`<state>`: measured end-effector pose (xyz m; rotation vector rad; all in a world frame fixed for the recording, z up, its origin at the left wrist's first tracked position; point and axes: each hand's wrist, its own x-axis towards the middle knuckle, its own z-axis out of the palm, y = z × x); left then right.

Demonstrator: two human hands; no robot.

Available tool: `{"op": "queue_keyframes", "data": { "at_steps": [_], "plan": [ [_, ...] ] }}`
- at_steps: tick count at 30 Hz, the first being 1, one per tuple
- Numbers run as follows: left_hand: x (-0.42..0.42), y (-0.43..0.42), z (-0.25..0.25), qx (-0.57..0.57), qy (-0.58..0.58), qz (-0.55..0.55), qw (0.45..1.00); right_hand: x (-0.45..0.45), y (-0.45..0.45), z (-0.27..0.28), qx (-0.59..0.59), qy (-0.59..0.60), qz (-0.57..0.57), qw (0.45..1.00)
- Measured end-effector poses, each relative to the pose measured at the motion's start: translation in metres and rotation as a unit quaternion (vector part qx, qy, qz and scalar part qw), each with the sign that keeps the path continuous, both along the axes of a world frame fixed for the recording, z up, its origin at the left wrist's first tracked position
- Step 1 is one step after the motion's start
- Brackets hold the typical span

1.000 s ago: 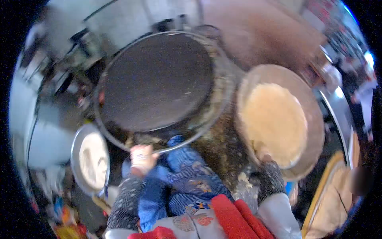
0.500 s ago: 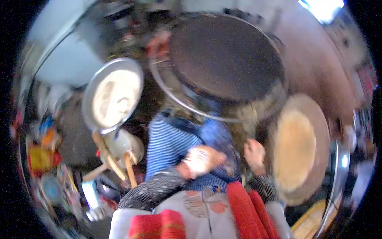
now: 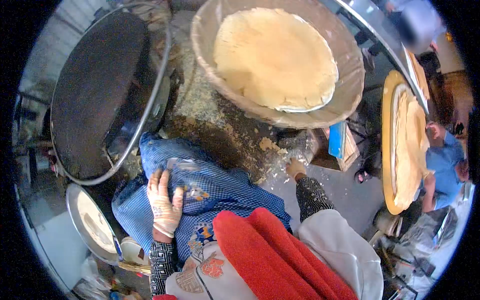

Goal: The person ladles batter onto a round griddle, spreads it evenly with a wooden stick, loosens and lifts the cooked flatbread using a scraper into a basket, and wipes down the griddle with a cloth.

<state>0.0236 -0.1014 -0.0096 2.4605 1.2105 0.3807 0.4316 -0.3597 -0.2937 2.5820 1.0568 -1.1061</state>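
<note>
My left hand (image 3: 166, 205), in a thin pale glove, rests with fingers spread on the blue checked cloth (image 3: 225, 187) over my lap. Nothing is in it. My right hand (image 3: 296, 169) hangs low beside the lap, over a floor littered with pale crumbs (image 3: 270, 145). Its fingers are foreshortened, so I cannot make out whether they grip anything. Beyond it, a wide, shallow basket (image 3: 352, 95) holds thin, round, golden flatbreads (image 3: 275, 55), stacked flat. A large dark round griddle (image 3: 95, 95) with a metal rim stands to the left, apart from both hands.
A metal basin (image 3: 112, 255) of pale batter sits below the griddle at left. A wooden box (image 3: 345, 155) with a blue panel stands under the basket. At right, another person in a blue shirt (image 3: 445, 170) is beside a yellow round tray (image 3: 389, 165) of flatbreads.
My view has swung right, bringing the flatbread basket to the top middle and the griddle to the left. My left hand now lies spread on the cloth; my right arm reaches farther out.
</note>
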Motion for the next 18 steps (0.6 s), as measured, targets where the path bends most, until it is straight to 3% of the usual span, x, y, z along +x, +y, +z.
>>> {"op": "queue_keyframes", "data": {
  "at_steps": [2, 5, 11, 18],
  "plan": [
    [0.029, -0.001, -0.016, 0.007, 0.083, -0.041, 0.996, 0.024, -0.001, -0.027, 0.054, -0.059, -0.133, 0.988],
    [0.047, 0.0, -0.013, 0.002, 0.156, -0.041, 0.987, 0.049, 0.054, 0.036, -0.008, -0.058, -0.092, 0.994],
    [0.066, -0.005, -0.007, 0.023, 0.197, -0.022, 0.98, 0.11, 0.068, -0.036, 0.055, -0.106, -0.044, 0.992],
    [0.074, -0.008, 0.004, 0.036, 0.235, -0.004, 0.971, 0.112, 0.058, -0.067, 0.051, -0.074, -0.021, 0.996]
  ]
}}
